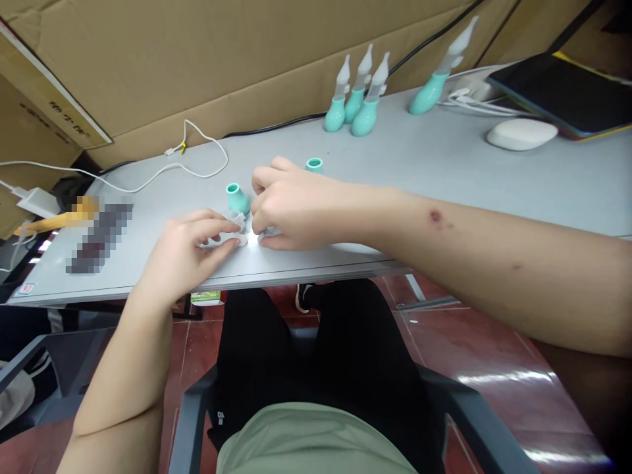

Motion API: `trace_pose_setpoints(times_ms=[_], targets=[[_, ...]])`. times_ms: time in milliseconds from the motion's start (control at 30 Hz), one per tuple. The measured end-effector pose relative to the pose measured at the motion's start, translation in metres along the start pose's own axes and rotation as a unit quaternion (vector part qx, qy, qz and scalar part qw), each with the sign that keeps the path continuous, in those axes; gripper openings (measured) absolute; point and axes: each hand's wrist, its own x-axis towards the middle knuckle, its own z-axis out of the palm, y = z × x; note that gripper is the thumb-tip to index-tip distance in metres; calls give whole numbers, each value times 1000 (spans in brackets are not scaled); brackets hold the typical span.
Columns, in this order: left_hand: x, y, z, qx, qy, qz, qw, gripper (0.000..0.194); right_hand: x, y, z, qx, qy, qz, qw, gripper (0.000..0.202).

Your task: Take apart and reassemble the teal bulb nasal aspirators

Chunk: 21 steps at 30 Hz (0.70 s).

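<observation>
- Dark printed characters run along the cardboard box [47, 99] at left, too blurred to read.
- No other legible text shows.

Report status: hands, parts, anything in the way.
Left hand and right hand pinching small clear plastic parts. Loose teal rubber bulb just behind.

clear parts [232, 237] half-hidden under hands, pixelated patch [99, 237]

Both forearms reach forward; the left hand [190, 247] pinches with curled fingers, fingertips nearly meeting the cupped right hand [291, 204].
</observation>
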Motion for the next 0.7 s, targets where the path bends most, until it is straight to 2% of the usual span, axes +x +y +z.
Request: trace_pose_setpoints(times_ms=[200, 267, 367, 433, 567, 633, 700], targets=[[-4, 0, 9, -33, 12, -74, 997, 6, 2, -5, 10, -2, -11, 0, 1000, 35], [-4, 1, 7, -60, 22, -97, 993, 5, 0, -3, 10, 13, -1, -7, 1000, 34], [2, 4, -1, -101, 58, -94, 989, 4, -5, 11, 9, 90, 83, -2, 993, 20], [13, 4, -11, -128, 95, -60, 985, 7, -10, 26, 8, 173, 187, 12, 967, 20], [60, -5, -27, -182, 160, 38, 969, 14, -15, 56, 6, 308, 349, 101, 879, 18], [91, -14, -28, -204, 153, 58, 965, 16, -16, 65, 6, 342, 388, 148, 843, 14], [120, -26, -20, -232, 108, 48, 966, 31, -14, 70, 7, 382, 405, 180, 811, 9]])
